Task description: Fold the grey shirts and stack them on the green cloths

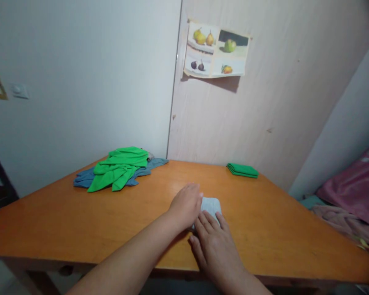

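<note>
A small folded light grey cloth (pixel 211 203) lies near the front middle of the wooden table. My left hand (pixel 186 207) is at its left side, fingers close together and bent over that edge; the fingertips are partly hidden. Flat on the cloth's near part rest the fingers of my right hand (pixel 215 241), stretched out and a little apart, with the thumb on the tabletop. Between them, the two hands cover the left and near parts of the cloth.
On the table's (pixel 110 221) far left is a loose pile with a bright green cloth (pixel 123 164) over a blue one (pixel 84 178). A neatly folded green cloth (pixel 242 170) sits at the far right corner. Walls stand behind the table; pink fabric (pixel 353 184) is at right.
</note>
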{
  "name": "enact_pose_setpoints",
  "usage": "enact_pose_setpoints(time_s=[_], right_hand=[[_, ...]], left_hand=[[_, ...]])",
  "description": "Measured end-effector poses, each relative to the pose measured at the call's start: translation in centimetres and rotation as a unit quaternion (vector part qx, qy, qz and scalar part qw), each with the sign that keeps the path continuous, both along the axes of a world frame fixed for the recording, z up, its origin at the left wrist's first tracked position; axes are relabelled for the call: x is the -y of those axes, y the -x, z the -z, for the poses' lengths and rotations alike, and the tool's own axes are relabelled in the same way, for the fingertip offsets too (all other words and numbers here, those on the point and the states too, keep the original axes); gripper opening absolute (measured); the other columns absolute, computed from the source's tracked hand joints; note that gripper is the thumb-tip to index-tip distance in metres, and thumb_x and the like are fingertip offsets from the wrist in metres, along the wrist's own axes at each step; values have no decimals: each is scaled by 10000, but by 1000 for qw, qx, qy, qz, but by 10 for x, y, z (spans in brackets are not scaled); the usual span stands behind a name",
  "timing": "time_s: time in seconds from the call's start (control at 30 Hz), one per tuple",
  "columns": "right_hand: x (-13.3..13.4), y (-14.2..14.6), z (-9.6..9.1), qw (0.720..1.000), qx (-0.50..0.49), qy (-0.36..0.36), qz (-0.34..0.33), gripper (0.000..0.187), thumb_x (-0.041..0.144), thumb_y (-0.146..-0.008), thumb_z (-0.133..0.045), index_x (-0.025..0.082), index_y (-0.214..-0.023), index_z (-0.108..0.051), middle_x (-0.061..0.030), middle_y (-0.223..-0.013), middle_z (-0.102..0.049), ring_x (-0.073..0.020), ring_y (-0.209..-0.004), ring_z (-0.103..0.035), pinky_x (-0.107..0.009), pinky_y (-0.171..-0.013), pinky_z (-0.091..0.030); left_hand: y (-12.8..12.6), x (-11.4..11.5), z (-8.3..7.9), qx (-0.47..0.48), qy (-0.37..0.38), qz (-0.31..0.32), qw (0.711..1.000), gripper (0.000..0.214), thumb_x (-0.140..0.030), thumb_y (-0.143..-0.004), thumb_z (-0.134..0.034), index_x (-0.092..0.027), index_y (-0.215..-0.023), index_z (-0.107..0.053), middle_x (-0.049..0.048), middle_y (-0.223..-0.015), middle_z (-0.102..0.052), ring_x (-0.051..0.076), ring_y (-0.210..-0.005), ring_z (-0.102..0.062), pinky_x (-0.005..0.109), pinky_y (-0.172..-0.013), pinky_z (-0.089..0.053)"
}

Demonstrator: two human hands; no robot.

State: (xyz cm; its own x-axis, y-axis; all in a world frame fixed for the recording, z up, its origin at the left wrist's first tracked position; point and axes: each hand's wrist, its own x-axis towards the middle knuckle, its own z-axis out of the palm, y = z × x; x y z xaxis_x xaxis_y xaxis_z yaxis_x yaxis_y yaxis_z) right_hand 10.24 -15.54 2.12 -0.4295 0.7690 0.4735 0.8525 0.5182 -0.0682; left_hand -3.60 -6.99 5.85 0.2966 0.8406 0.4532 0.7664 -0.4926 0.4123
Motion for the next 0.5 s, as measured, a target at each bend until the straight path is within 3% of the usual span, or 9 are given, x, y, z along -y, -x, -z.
enact_pose_setpoints(time_s=[0.13,0.23,0.33,0.43,0.5], right_hand=[[8,-21,-5,995,-81,-37,-44,386,226,-949,-496,291,-1314,-602,-36,-1393,-611,-235,-1315,-522,-559,-1193,-210],[4,-51,2,985,-162,-54,-26,299,223,-959,-471,262,-1170,-679,-61,-1264,-687,-223,-1207,-601,-530,-1155,-303],[-9,-84,12,962,-271,-12,31,282,314,-956,-483,225,-1097,-711,-93,-1139,-729,-237,-1094,-654,-452,-1012,-470],[-25,-109,20,916,-387,52,89,329,401,-935,-491,194,-1050,-719,-113,-1088,-736,-250,-1027,-674,-415,-916,-516],[-37,-118,23,890,-434,103,91,356,439,-921,-493,180,-1041,-706,-117,-1036,-736,-242,-954,-680,-388,-842,-529]], left_hand=[[-4,3,14,-113,62,-20,991,617,-447,-1010,-305,-39,-1456,-429,224,-1548,-375,320,-1464,-308,467,-1185,-263],[3,1,27,-153,72,-21,985,698,-519,-1011,-263,-35,-1504,-357,211,-1597,-265,311,-1497,-216,464,-1206,-210],[9,0,34,-163,63,-22,984,753,-594,-1001,-230,-73,-1541,-301,176,-1622,-201,284,-1513,-153,442,-1219,-170],[13,-2,37,-172,71,-14,982,794,-632,-993,-208,-73,-1551,-278,169,-1628,-180,277,-1516,-133,434,-1220,-166],[15,-3,37,-178,70,-10,982,809,-645,-991,-200,-69,-1554,-271,169,-1629,-171,276,-1517,-130,433,-1220,-170]])
